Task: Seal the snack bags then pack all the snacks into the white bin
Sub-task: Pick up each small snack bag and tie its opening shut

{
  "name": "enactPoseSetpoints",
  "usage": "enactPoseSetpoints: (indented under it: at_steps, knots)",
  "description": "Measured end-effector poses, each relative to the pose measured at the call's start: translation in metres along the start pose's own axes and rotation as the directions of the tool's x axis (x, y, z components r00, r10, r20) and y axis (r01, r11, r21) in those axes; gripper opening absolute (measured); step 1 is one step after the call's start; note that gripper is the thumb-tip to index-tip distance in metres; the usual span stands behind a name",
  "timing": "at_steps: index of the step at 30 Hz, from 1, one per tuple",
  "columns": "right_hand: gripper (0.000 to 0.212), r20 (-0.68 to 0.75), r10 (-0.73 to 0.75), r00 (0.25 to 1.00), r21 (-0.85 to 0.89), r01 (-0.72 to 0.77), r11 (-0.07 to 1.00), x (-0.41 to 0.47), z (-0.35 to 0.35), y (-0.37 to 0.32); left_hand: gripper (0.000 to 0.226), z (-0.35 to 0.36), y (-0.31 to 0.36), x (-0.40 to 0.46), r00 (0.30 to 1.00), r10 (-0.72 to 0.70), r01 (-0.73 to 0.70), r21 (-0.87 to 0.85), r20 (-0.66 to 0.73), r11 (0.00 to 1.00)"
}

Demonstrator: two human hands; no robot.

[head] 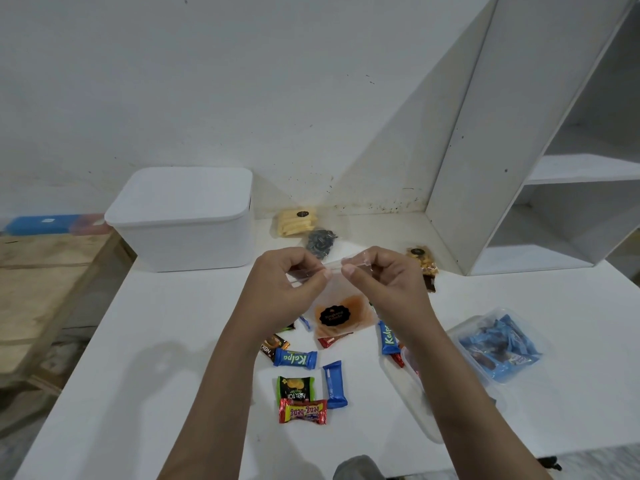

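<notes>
Clear snack bag [341,315] held up above mid-table, orange contents hanging low. Zip strip at top, long axis left to right. Left hand [289,282] pinching strip left of centre; right hand [375,277] pinching just beside it. White bin [183,220] far left, lid on, nearer left hand.

Clear snack bag [332,306] pinched at its top by both hands' fingers [320,275] above scattered candy bars [311,379].

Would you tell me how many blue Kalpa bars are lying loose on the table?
2. One Kalpa bar lies below the left hand; the other Kalpa bar sits beside the right forearm. More may be hidden under the arms.
</notes>
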State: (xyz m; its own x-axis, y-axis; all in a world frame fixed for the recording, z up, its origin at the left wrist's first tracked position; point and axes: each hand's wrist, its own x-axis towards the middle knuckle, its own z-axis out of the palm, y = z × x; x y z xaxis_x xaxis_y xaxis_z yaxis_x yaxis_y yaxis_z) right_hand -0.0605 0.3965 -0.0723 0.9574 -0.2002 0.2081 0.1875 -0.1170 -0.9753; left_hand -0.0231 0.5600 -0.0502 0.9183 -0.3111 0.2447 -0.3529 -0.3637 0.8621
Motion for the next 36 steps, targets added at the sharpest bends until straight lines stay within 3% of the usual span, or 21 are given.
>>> enactPoseSetpoints:
  at_steps: [17,26,31,36]
  knots:
    - [0.017,-0.018,-0.038,0.999,0.074,0.039,0.996,0.008,-0.002,0.002,0.018,0.002,-0.002,0.003,0.999,-0.030,0.029,-0.023,-0.025,0.999]
    - [0.010,0.036,-0.082,0.996,-0.002,0.082,0.997,0.010,-0.005,0.003,0.016,0.000,-0.006,0.002,0.997,-0.048,0.047,-0.013,-0.058,0.999]
    - [0.012,-0.018,-0.170,0.985,-0.055,0.169,0.984,0.009,-0.006,0.005,0.015,0.003,-0.004,0.001,0.997,-0.053,0.052,-0.026,-0.050,0.998]
    - [0.012,-0.040,-0.061,0.997,-0.027,0.060,0.998,0.004,-0.007,0.008,0.008,0.006,0.001,-0.002,0.999,-0.042,0.041,-0.034,-0.009,0.999]
